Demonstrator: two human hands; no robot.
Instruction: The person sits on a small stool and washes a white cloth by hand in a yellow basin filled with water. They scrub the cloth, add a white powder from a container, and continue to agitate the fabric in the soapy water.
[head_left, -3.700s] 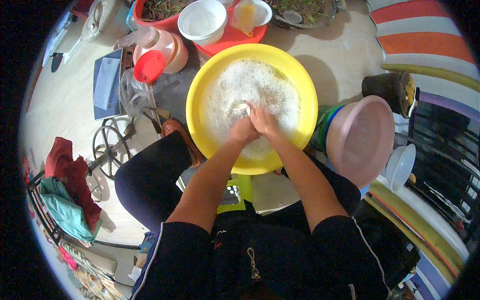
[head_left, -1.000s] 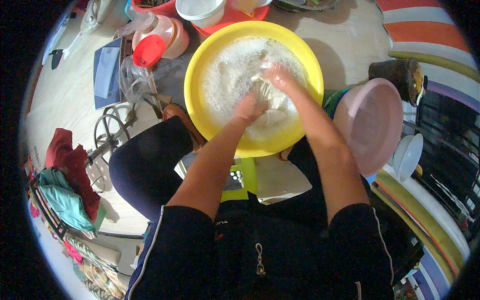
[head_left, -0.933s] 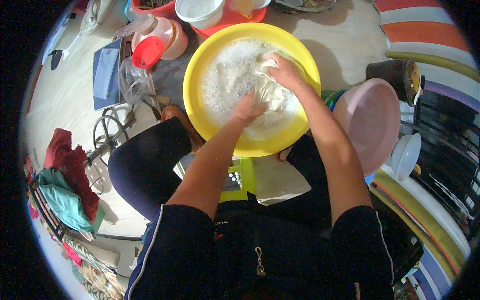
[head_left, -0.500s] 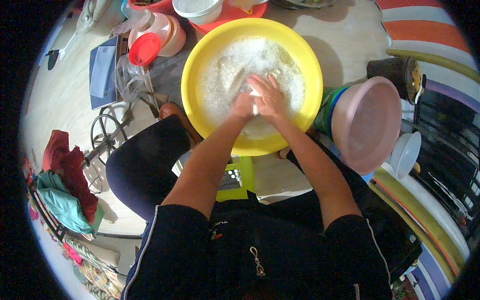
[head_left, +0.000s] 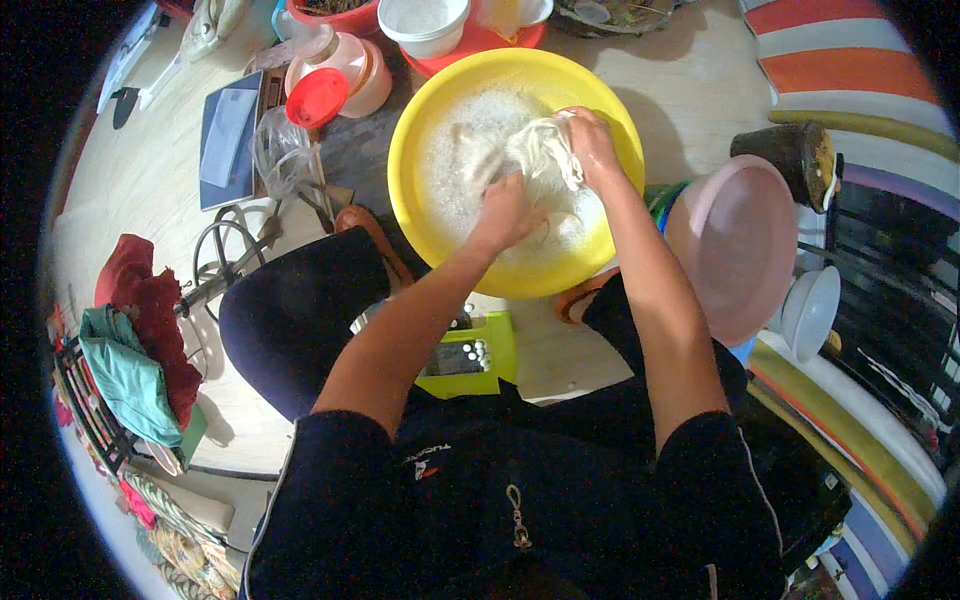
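A wide yellow basin (head_left: 408, 215) of foamy water sits between my knees. In it, a wet white cloth (head_left: 545, 150) is bunched up, partly lifted above the suds (head_left: 448, 165). My right hand (head_left: 592, 150), near the basin's right wall, is closed around the cloth's upper end. Lower and to the left, my left hand (head_left: 510, 210) is closed at the cloth's lower part, its fingertips partly hidden by foam and fabric. The rest of the cloth lies in the cloudy water and cannot be made out.
A pink tub (head_left: 735, 250) stands tilted right of the basin, beside a pale bowl (head_left: 810, 312) and a dark pot (head_left: 785, 155). A lidded jar (head_left: 345, 75) and a white bowl (head_left: 424, 28) are beyond. A green stool (head_left: 500, 345) lies below; draped clothes (head_left: 130, 350) hang left.
My hands have come apart from being pressed together over the water. The right hand has risen toward the basin's right side, drawing the white cloth up out of the foam.
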